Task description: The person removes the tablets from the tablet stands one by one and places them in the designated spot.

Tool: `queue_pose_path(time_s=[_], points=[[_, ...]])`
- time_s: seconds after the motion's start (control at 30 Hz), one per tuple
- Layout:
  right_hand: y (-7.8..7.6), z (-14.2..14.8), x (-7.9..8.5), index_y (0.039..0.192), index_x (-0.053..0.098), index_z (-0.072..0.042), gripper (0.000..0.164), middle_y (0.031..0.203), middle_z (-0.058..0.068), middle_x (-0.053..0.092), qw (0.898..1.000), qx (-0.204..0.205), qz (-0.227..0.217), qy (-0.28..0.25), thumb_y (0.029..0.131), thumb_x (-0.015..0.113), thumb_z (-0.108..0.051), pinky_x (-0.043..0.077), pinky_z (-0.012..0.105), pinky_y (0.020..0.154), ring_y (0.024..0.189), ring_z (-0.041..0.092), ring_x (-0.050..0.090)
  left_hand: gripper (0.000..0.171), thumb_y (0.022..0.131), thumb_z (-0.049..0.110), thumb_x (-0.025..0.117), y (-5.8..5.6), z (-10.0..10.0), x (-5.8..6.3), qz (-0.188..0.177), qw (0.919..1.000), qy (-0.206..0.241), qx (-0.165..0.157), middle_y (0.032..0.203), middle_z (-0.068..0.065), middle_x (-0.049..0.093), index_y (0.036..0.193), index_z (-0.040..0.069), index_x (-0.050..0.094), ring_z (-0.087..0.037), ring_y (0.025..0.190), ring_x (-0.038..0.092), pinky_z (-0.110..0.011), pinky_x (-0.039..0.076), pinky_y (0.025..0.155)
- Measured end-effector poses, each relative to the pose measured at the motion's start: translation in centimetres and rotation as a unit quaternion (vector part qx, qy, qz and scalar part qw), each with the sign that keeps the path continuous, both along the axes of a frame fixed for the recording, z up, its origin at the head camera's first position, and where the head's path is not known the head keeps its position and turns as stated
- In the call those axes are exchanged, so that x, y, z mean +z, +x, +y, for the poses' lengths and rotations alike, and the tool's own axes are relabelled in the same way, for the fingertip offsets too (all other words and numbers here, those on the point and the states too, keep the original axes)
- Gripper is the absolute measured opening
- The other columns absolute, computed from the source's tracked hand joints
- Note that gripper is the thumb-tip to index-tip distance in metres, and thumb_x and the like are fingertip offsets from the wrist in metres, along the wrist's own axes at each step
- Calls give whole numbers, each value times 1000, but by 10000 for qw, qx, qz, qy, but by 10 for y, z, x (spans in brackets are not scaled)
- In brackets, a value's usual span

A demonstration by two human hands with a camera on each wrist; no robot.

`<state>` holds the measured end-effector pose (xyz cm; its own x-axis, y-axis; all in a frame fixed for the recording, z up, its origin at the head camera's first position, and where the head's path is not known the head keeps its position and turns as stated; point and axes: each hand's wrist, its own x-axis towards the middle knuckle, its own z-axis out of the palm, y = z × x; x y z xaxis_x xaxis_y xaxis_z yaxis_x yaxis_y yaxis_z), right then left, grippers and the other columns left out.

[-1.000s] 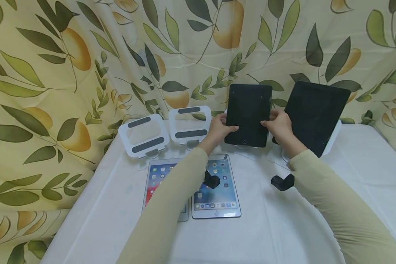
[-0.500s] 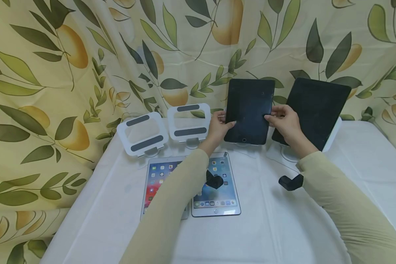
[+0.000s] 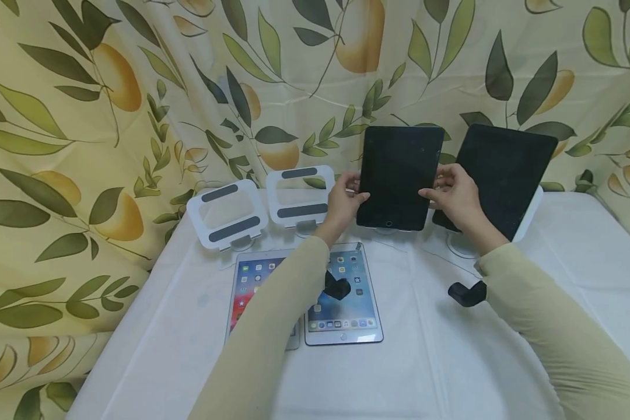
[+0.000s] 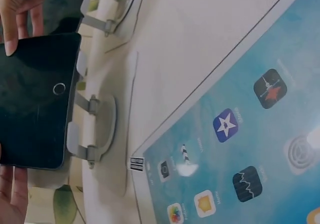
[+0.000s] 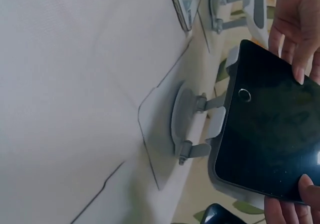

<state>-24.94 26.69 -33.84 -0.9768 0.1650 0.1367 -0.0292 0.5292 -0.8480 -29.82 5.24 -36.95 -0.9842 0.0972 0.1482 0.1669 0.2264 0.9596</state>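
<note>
While left fingers [image 3: 360, 199] grip the black tablet [image 3: 400, 172], right fingers [image 3: 433, 196] do likewise

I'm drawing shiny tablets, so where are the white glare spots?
Left wrist view: white glare on the stickered tablet, brightest at the right edge; right wrist view: bright spot on the held black tablet, also at the right edge; head view: faint shine on the stickered tablet's bottom border.

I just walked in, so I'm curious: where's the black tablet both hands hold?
In the head view, the held tablet is right of centre, on a stand, between the left hand and right hand, left of another black tablet.
</note>
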Motion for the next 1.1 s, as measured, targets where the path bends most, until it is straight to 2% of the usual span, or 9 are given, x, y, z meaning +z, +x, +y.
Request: queue_pose_path(time_s=[0.23,0.47,0.6,0.73,0.83,0.97,1.1], points=[[7,2,7,125,40,-2,52,93,-2,53,9999,28,-12,-158,83,71,-7,56,23,63,72,-3,56,34,84,4,69,6,-5,6,144,9997,-147,-108,97,-8,59,116,8,58,-18,87,59,-23,49,77],[21,2,10,129,39,2,58,93,-1,53,10000,18,-29,-22,83,72,-9,55,21,61,71,-6,56,34,85,8,70,19,-10,10,124,9991,-281,-299,96,-6,60,117,11,58,-15,84,60,-22,50,71],[29,5,13,125,41,0,54,91,-6,56,10000,13,-12,-33,83,73,-11,56,22,61,70,-6,58,36,85,9,70,25,-9,13,138,9987,-321,-382,96,-4,60,118,12,58,-13,82,59,-20,49,69],[35,10,16,117,43,-6,46,84,-13,55,9999,-26,95,-67,82,73,-9,56,24,61,69,-5,59,38,85,9,71,31,-8,21,346,9969,-428,-567,97,-6,60,120,10,57,-14,81,60,-20,49,69],[39,12,19,116,43,-6,46,81,-16,55,9999,-54,133,-45,81,73,-9,56,25,60,69,-5,59,39,84,9,71,33,-7,24,441,9958,-451,-662,96,-6,60,120,10,57,-14,80,60,-18,49,68],[46,12,22,123,41,-1,54,83,-14,55,9998,-109,-60,121,81,74,-10,56,24,61,66,-6,60,39,84,8,71,40,-11,23,496,9947,-279,-852,94,-6,59,120,9,57,-12,77,58,-17,47,67],[61,12,24,125,39,3,58,86,-9,55,9994,-24,-157,305,81,74,-10,55,22,60,66,-6,60,39,83,8,72,56,-19,17,475,9933,-95,-1045,94,-4,59,119,9,57,-10,77,56,-17,47,66]])
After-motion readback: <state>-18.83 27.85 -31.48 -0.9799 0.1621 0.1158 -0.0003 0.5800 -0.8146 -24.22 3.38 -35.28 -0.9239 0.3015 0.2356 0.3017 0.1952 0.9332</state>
